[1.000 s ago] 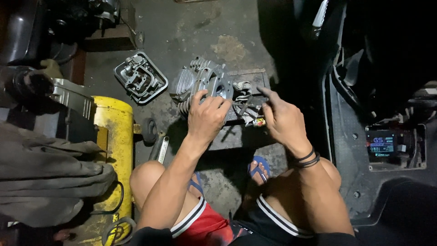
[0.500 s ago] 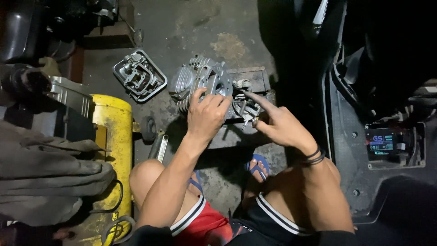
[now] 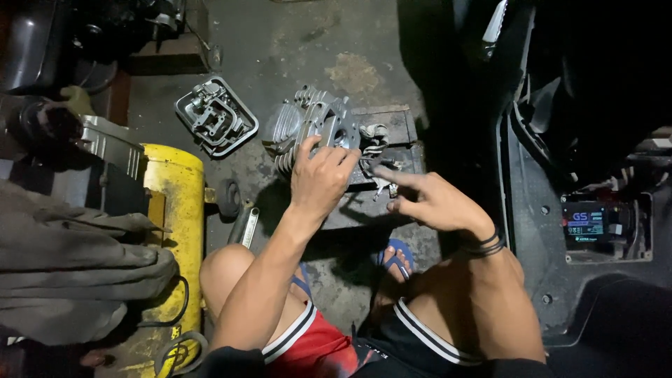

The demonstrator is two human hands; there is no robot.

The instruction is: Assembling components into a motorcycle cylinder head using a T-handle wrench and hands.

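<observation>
A finned silver engine cylinder head point(image 3: 311, 122) rests on a dark wooden block point(image 3: 392, 133) on the concrete floor. My left hand point(image 3: 320, 178) grips its near edge, fingers curled over the metal. My right hand point(image 3: 428, 199) hovers just right of it, index finger stretched toward small metal parts point(image 3: 378, 157) beside the head; it holds nothing that I can see. Black bands circle my right wrist.
A separate metal engine cover point(image 3: 215, 115) lies on the floor at the left. A yellow tank point(image 3: 171, 203) stands by my left knee, with grey cloth point(image 3: 77, 273) beside it. Black motorcycle bodywork and a small battery point(image 3: 586, 222) are at the right.
My right hand has drawn back from the parts on the block and shifted right, its index finger now extended. My left hand stays on the cylinder head.
</observation>
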